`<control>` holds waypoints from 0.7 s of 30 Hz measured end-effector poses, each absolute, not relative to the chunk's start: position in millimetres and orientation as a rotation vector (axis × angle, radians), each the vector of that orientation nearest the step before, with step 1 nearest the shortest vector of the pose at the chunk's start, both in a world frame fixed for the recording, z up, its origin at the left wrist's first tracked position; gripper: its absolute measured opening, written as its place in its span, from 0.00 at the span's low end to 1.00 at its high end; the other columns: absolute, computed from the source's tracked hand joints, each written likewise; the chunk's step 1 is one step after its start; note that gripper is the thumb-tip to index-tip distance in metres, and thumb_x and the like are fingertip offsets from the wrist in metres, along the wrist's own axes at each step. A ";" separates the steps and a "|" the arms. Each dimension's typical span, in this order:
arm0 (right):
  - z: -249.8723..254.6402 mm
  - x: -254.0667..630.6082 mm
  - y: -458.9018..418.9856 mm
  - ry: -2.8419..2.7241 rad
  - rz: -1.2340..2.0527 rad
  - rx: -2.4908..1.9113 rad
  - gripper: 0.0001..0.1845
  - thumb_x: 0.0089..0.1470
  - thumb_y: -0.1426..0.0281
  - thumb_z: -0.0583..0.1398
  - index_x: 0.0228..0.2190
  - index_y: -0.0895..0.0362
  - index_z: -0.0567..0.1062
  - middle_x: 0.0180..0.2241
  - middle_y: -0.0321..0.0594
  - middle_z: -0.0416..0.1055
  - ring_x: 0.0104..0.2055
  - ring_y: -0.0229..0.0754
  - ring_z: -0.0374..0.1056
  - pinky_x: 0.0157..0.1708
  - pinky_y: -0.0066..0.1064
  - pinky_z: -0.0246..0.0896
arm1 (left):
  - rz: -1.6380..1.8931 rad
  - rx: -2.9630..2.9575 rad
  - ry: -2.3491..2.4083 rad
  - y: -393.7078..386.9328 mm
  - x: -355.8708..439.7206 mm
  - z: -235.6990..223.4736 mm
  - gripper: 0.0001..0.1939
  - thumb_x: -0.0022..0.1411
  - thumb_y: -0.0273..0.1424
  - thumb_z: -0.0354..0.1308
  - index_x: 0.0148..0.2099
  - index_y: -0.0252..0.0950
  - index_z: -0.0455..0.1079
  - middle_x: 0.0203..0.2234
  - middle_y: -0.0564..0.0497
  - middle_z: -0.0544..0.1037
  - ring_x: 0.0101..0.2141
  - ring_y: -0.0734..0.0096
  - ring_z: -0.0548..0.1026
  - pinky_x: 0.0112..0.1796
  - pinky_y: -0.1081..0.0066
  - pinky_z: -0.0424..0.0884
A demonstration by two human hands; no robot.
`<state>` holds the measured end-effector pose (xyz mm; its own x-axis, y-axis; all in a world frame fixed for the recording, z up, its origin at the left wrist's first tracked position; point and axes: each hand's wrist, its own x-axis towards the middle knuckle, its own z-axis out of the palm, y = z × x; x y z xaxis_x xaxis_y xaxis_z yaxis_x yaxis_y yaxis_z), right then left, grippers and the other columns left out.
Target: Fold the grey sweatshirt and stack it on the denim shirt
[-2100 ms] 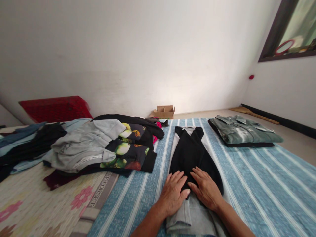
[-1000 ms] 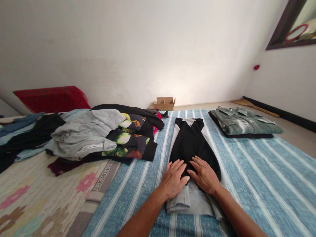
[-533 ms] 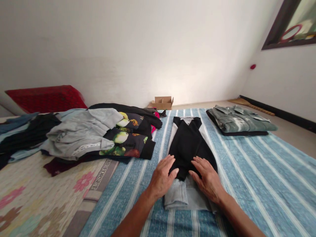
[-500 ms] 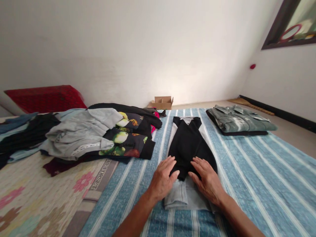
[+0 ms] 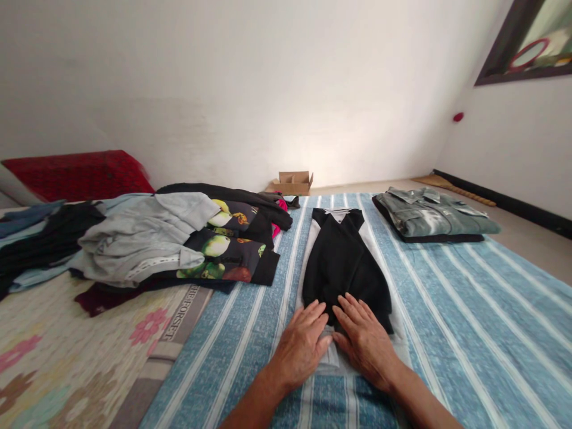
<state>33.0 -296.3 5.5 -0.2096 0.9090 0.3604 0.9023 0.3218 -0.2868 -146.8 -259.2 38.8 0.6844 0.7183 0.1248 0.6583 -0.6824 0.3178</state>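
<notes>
In the head view, a black and light grey long-sleeved top (image 5: 342, 256) lies on the blue striped sheet (image 5: 250, 369), its collar toward the wall and its black sleeves folded in over the body. My left hand (image 5: 301, 338) rests flat on the lower left of the top, fingers stretched out. Beside it, my right hand (image 5: 364, 339) lies flat over the lower middle, fingers a little spread. The thumbs nearly meet. Both hands cover part of the grey hem and the sleeve ends.
To the left lies a heap of loose clothes (image 5: 147, 238) on a floral cover (image 5: 107, 351). A folded grey-green denim garment (image 5: 442, 214) sits on dark cloth at the right. Near the wall stand a small cardboard box (image 5: 295, 180) and a red patterned item (image 5: 75, 176).
Both hands have moved slightly toward me over the top and closer together, still flat. More of the black sleeves shows, and the grey hem is more covered.
</notes>
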 end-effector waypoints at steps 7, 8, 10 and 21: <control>4.2 45.0 -328.8 -2.157 -0.105 -1.495 0.29 0.55 0.61 0.59 0.56 0.59 0.66 0.62 0.52 0.54 0.65 0.55 0.45 0.57 0.51 0.54 | 0.446 2.640 1.056 -270.0 -167.3 37.7 0.19 0.61 0.29 0.54 0.54 0.34 0.67 0.56 0.43 0.68 0.58 0.59 0.62 0.56 0.52 0.62; 1.8 46.4 -335.1 -2.159 -0.121 -1.478 0.31 0.54 0.59 0.59 0.56 0.59 0.65 0.63 0.53 0.52 0.65 0.56 0.44 0.57 0.51 0.54 | 0.447 2.646 1.051 -272.9 -170.6 37.7 0.20 0.61 0.30 0.54 0.55 0.34 0.66 0.56 0.43 0.68 0.58 0.58 0.62 0.56 0.52 0.62; -3.2 49.3 -346.5 -2.179 -0.145 -1.454 0.35 0.53 0.57 0.60 0.59 0.58 0.61 0.64 0.53 0.48 0.65 0.58 0.43 0.56 0.52 0.55 | 0.427 2.654 1.035 -279.1 -175.6 38.0 0.23 0.59 0.32 0.56 0.57 0.35 0.64 0.57 0.42 0.67 0.59 0.58 0.61 0.57 0.51 0.61; -17.1 62.6 -359.0 -2.232 -0.259 -1.424 0.32 0.52 0.72 0.56 0.59 0.58 0.61 0.63 0.53 0.50 0.63 0.57 0.50 0.53 0.51 0.60 | 0.338 2.718 1.042 -298.5 -174.4 39.2 0.30 0.53 0.24 0.55 0.59 0.36 0.60 0.60 0.44 0.62 0.61 0.57 0.58 0.58 0.51 0.59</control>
